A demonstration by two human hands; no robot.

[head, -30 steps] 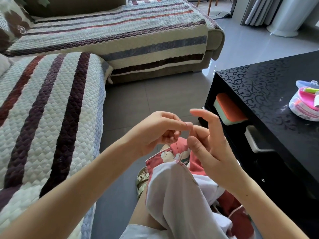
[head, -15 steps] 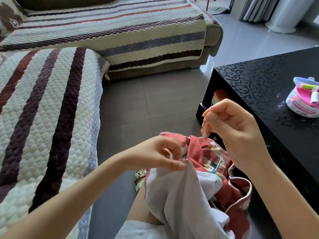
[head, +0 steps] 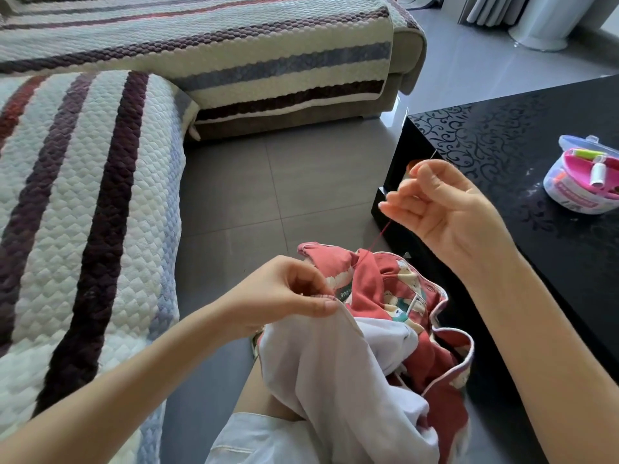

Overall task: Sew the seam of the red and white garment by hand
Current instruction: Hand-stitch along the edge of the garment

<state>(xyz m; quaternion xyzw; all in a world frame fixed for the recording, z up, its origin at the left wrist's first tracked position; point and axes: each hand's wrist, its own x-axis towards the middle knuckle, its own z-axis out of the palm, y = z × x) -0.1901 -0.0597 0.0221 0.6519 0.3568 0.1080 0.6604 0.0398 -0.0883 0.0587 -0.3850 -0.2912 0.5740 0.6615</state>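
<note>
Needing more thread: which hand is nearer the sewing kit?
Right. The right hand is raised by the black table edge near the sewing kit; the left hand pinches the garment, farther off.

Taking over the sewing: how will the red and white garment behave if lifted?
Probably floppy: the garment hangs in loose folds. Likely light: the left hand pinches its seam up. The thread running to the needle in the right hand may tug.

No text can be read. A small green label point(head: 345, 294) on the red and white garment point(head: 368, 289) carries blurred white letters, and the print on the plastic tub point(head: 579, 199) is blurred too.
</note>
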